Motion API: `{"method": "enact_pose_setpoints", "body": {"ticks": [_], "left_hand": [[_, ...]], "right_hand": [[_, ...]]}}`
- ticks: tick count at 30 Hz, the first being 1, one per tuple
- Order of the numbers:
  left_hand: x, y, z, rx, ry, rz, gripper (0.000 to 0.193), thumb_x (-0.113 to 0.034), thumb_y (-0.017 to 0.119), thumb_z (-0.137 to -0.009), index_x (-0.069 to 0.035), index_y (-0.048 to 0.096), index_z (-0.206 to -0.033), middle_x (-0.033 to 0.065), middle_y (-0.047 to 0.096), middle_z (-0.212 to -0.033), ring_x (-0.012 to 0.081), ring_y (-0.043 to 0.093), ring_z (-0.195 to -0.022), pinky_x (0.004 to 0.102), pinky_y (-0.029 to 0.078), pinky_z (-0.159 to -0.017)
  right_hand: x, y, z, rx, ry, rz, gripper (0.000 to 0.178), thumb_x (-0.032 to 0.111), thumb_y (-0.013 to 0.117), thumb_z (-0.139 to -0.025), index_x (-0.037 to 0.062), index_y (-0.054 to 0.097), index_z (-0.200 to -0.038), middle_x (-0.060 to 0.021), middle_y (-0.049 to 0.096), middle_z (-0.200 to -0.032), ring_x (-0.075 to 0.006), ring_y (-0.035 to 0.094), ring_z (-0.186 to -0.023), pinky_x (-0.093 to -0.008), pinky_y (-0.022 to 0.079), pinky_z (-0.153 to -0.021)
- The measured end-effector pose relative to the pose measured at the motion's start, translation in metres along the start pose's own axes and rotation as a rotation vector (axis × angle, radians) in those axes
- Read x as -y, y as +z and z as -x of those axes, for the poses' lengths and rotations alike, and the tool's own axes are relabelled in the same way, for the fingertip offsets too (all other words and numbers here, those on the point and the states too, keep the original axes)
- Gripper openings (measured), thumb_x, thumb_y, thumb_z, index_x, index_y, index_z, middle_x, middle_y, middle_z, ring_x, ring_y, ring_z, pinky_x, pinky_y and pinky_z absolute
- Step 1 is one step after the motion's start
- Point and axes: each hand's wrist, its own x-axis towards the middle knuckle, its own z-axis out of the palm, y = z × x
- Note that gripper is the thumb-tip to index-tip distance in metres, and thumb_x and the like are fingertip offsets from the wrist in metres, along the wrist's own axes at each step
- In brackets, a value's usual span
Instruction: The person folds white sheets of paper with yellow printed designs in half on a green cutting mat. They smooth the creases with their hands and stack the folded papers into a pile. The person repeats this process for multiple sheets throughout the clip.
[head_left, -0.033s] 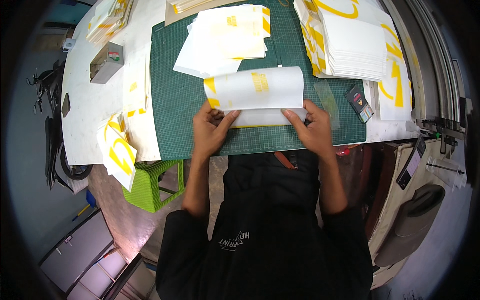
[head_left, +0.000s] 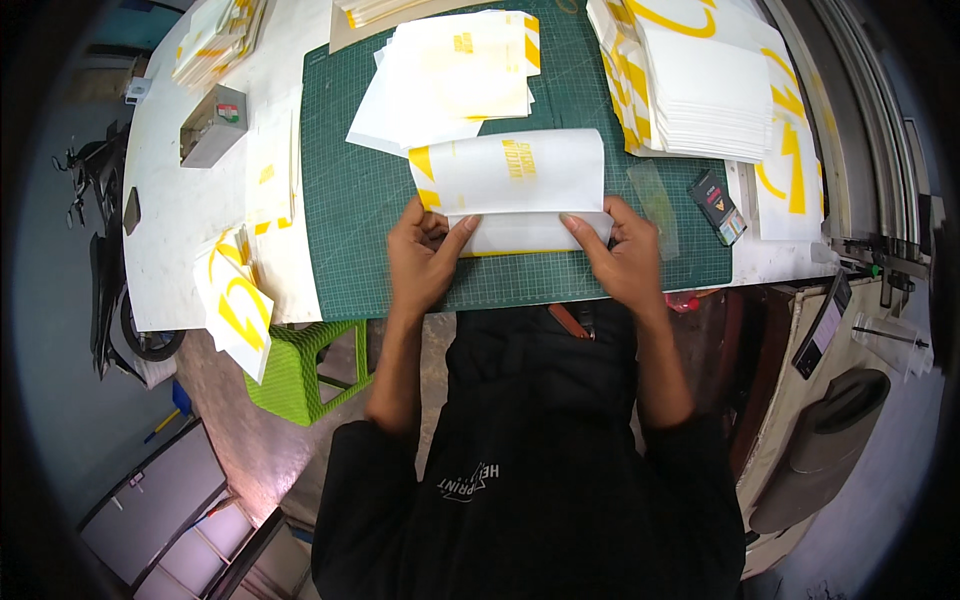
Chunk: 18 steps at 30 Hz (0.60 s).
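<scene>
A white paper sheet with yellow print [head_left: 510,175] is held between my two hands over the green cutting mat [head_left: 350,215]. A crease runs across it, and a plain lower strip with a thin yellow edge bends toward me. My left hand [head_left: 428,250] grips the left end of the strip, thumb on top and fingers curled beneath. The right hand [head_left: 625,250] pinches the opposite end the same way, its thumb lying by the crease. Just beyond, a loose pile of similar sheets [head_left: 455,75] rests on the mat.
Thick stacks of printed paper [head_left: 710,95] stand at the far right, near a small dark box [head_left: 715,205] and a clear plastic strip [head_left: 655,210]. On the left are a grey box [head_left: 212,130] and folded papers [head_left: 235,300] overhanging the table edge above a green stool [head_left: 290,375].
The sheet's upper part has tipped slightly, its right side a little lower and further left. My thumbs have shifted slightly along the crease; both hands keep their hold.
</scene>
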Motion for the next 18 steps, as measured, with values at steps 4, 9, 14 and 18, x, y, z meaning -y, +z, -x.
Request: {"method": "enact_pose_setpoints", "body": {"ticks": [4, 9, 14, 18], "left_hand": [[0.009, 0.01, 0.004, -0.173, -0.028, -0.011, 0.05, -0.004, 0.077, -0.093, 0.008, 0.051, -0.135, 0.0108, 0.07, -0.099, 0.0144, 0.067, -0.088, 0.0279, 0.055, -0.072], [0.014, 0.025, 0.015, -0.374, 0.296, -0.344, 0.06, -0.004, 0.079, -0.09, 0.006, 0.047, -0.14, 0.0146, 0.063, -0.121, 0.0169, 0.063, -0.104, 0.0268, 0.055, -0.077], [0.009, 0.027, 0.023, -0.371, 0.279, -0.524, 0.05, -0.004, 0.079, -0.088, 0.001, 0.058, -0.133, 0.0162, 0.06, -0.13, 0.024, 0.064, -0.108, 0.0328, 0.055, -0.082], [0.005, 0.028, 0.028, -0.259, 0.639, -0.93, 0.041, -0.004, 0.083, -0.083, 0.002, 0.066, -0.12, 0.0236, 0.054, -0.138, 0.0404, 0.059, -0.119, 0.0459, 0.05, -0.098]], "right_hand": [[0.005, 0.019, -0.009, -0.172, -0.035, 0.062, 0.031, 0.021, 0.08, -0.091, -0.0032, 0.068, -0.105, -0.0205, 0.075, -0.088, -0.0285, 0.075, -0.074, -0.0368, 0.056, -0.064], [-0.007, 0.023, -0.016, -0.183, -0.014, 0.039, 0.039, 0.024, 0.083, -0.088, -0.0011, 0.067, -0.114, -0.0238, 0.075, -0.094, -0.0356, 0.076, -0.086, -0.0417, 0.058, -0.074], [-0.003, 0.017, -0.019, -0.144, -0.077, 0.115, 0.048, 0.01, 0.083, -0.089, -0.0058, 0.06, -0.128, -0.02, 0.075, -0.101, -0.0196, 0.075, -0.091, -0.0321, 0.06, -0.074], [0.0, 0.013, -0.018, -0.127, -0.041, 0.074, 0.056, 0.008, 0.082, -0.089, -0.0042, 0.055, -0.135, -0.0186, 0.074, -0.099, -0.0212, 0.076, -0.091, -0.0327, 0.061, -0.073]]}}
